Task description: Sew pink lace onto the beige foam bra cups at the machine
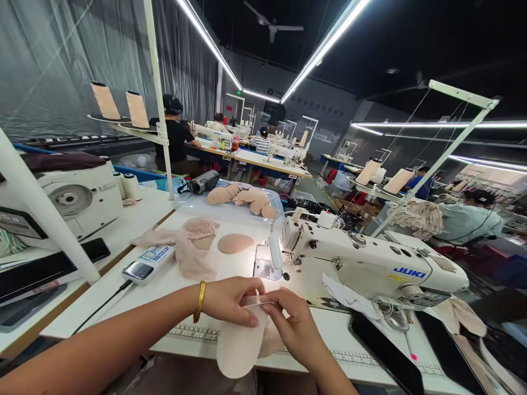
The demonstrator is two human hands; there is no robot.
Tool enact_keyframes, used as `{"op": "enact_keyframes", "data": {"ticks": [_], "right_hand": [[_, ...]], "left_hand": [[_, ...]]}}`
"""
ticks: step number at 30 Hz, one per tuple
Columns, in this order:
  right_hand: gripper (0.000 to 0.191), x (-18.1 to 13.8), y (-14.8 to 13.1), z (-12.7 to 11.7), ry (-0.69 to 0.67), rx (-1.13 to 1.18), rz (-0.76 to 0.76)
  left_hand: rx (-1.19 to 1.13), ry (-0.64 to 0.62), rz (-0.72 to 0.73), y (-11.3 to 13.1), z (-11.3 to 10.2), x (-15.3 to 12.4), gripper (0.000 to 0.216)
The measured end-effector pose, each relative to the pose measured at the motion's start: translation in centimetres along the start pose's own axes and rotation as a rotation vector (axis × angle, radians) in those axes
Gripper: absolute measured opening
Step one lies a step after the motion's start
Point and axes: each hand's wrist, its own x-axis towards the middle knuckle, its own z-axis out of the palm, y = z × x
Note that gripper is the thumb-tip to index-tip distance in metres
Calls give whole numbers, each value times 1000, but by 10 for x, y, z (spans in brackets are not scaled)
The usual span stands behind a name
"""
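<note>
My left hand, with a gold bangle on its wrist, and my right hand are both closed in a pinch on a beige foam pad and a thin clear strap at its top edge. The pad hangs over the front edge of the white sewing table. Just beyond my hands stands the white JUKI sewing machine with its lamp lit over the needle plate.
One beige pad and pink lace fabric lie behind my hands, several more pads farther back. A control box lies left, a dark phone right. Other people sew at neighbouring tables.
</note>
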Motion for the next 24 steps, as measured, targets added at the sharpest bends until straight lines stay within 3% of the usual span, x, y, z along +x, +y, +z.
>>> {"op": "enact_keyframes", "data": {"ticks": [2,3,4,8,11,14,18,21,24], "right_hand": [[18,-2,1,-5,118,-16,20],[19,-2,2,-5,171,-22,40],[20,-2,4,-3,211,-28,56],[18,6,14,14,270,-33,-22],[25,16,35,24,182,-229,-193],[33,24,66,22,-2,-498,-362],[30,31,96,3,-149,-552,-448],[30,32,103,-12,-184,-576,-434],[32,28,104,-21,-138,-571,-398]], "left_hand": [[-70,-149,-137,-10,-7,-4,25],[-12,-135,-170,-14,-10,-7,22],[119,-54,-184,-18,-14,-9,22],[875,508,-123,-21,-32,-21,18],[1110,656,-40,-21,-38,-29,28],[1073,561,120,-24,-29,-26,34],[1060,327,329,-36,-10,13,15],[1159,198,277,-47,-4,52,16],[1191,201,201,-58,-1,75,17]]}}
